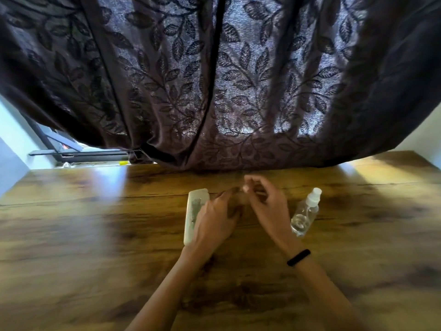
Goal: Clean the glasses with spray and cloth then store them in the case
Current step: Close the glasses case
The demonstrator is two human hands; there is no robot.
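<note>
The clear plastic spray bottle with a white nozzle point(304, 215) lies tilted on the wooden table point(95, 223), just right of the right hand point(269, 206). A careless sweep of that wrist could, I judge, knock or roll the bottle away. The pale, oblong glasses case point(194, 211) lies just left of the left hand point(216, 219), partly under it, so an elbow shift might push the case off its place.

The two hands meet at the middle of the table, in front of the dark leaf-patterned curtain point(214, 80). The left hand is loosely curled, palm down, its fingers bent toward the right hand. The right hand is half open, thumb and forefinger pinched together. The frame is blurred here: I cannot tell what either hand grips, and the glasses and cloth cannot be made out.
</note>
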